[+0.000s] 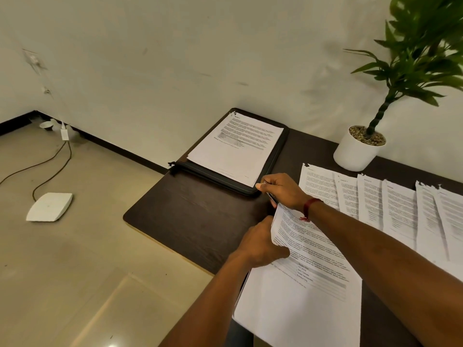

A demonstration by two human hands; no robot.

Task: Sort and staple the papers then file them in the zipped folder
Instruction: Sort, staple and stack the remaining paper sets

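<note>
Papers [235, 149] lie on a closed black folder [215, 175] at the desk's [190, 221] left end. Nearer, the left hand [260, 244] pinches the edge of a second sheaf [300, 296]. The right hand [281, 190], fingers curled round a dark, mostly hidden tool [272, 200], meets that sheaf's top corner; more sheets [400, 209] fan rightward near a plant [355, 154].

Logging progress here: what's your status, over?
Right hand grips stapler at top corner of paper set. Left hand pinches its edge. Second set lies atop folder. Nothing in the way.
</note>
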